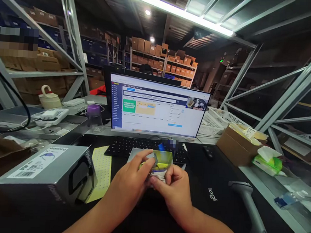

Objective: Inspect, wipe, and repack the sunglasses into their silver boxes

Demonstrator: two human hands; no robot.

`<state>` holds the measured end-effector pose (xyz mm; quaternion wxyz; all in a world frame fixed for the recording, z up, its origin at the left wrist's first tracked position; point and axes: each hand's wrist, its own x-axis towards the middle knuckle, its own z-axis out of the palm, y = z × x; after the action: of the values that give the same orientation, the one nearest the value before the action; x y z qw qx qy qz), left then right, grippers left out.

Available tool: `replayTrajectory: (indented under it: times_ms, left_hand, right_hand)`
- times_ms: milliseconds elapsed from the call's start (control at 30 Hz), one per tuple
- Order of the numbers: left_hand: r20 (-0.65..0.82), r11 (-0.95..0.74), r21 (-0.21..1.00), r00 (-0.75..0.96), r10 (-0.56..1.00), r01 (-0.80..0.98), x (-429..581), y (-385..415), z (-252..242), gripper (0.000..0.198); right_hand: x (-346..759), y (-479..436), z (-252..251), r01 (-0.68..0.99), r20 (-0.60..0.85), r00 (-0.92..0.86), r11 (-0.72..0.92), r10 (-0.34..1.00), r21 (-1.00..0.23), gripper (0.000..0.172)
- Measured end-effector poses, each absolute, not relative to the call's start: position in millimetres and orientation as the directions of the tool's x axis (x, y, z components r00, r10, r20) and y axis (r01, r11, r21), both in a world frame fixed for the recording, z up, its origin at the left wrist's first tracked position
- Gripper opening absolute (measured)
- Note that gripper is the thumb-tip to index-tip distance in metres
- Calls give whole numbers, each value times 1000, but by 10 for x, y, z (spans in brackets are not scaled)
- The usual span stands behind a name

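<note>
Both my hands meet over the black desk mat, in front of the keyboard (145, 148). They hold a small open box (159, 161) with a grey outside and yellow contents. My left hand (131, 180) grips the box's left side with its fingers curled. From the lower right, my right hand (175, 190) pinches the box, fingers closed round its bottom. A blurred blue item shows just behind the box.
A monitor (157, 106) stands behind the keyboard. At the left lie a grey product box (47, 173) and a yellow dotted sheet (101, 169). A barcode scanner (247, 204), a mouse (208, 152), a cardboard box (236, 145) and a tissue pack (268, 161) are at the right.
</note>
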<state>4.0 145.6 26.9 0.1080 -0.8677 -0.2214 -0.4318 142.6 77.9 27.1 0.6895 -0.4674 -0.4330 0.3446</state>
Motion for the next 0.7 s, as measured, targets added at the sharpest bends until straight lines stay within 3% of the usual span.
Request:
replayTrajectory:
  times_ms: [200,333,533,700]
  left_hand:
    - [841,-915,-42,508,184,402,29,1468,236,28]
    - [818,-952,-60,561,124,299,37,1519,251,23]
    - [855,-920,0,478,203,391,96,1519,200,17]
    - [917,-854,-42,360,174,518,66,1452,178,7]
  right_hand:
    - [1686,818,517,-533,102,337,279,936,-799,61]
    - [1959,866,671,-650,-2,333,228,943,-725,66]
    - [1818,858,616,-596,71,376,299,924,-745,60]
    - [1439,795,299,-309,272,334,377,903,-873,48]
